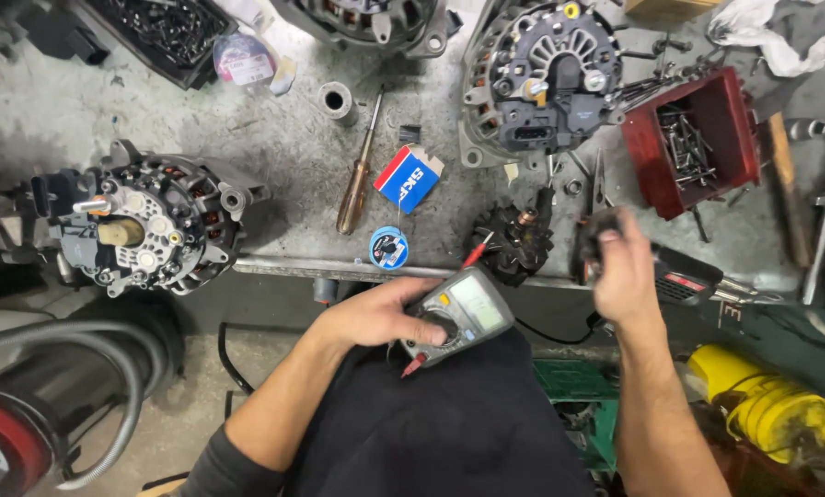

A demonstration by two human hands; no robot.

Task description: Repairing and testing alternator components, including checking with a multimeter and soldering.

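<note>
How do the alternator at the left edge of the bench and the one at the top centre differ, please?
The left alternator overhangs the bench edge, while the top alternator lies fully on it. The left one shows copper windings and a tan centre stub; the top one shows a black plastic cover. Both have ribbed grey metal housings.

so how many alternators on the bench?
3: grey finned alternator at left edge, black-capped alternator top centre-right, third alternator cut off at top edge. More may be out of frame.
</note>
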